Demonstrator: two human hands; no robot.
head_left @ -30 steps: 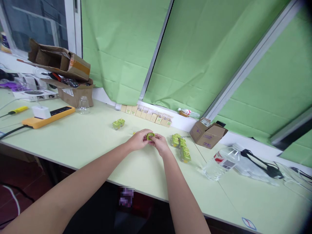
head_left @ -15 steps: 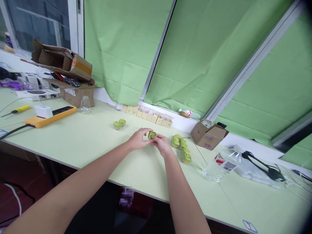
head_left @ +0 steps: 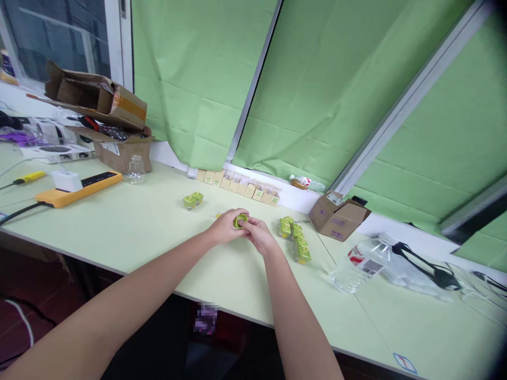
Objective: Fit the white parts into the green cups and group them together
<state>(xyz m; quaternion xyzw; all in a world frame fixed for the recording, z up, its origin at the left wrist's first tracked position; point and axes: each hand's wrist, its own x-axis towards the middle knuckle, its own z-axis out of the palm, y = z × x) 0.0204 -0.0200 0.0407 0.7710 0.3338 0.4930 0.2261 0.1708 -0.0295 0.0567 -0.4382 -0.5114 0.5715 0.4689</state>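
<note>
A small green lid-like piece (head_left: 240, 220) is held between both hands above the table. My left hand (head_left: 225, 227) grips its left side with thumb and fingers. My right hand (head_left: 258, 232) pinches it from the right, the thumb over its hollow face. Just behind my left hand, partly hidden, a small clear cup (head_left: 219, 210) with a bit of yellow stands on the table. Two clear cups with green tops (head_left: 193, 200) sit to the left. To the right is a cluster of several similar green-topped cups (head_left: 295, 237).
Small cardboard boxes (head_left: 237, 184) line the wall. A yellow power strip (head_left: 81, 189), a glass jar (head_left: 135, 170) and larger cartons (head_left: 122, 153) are at left. An open carton (head_left: 336, 216) and a large water bottle (head_left: 360, 264) stand at right.
My hands have shifted slightly left with the green piece, whose hollow face now tilts more upward. The clear cup behind my left hand shows more plainly. The view moved a little.
</note>
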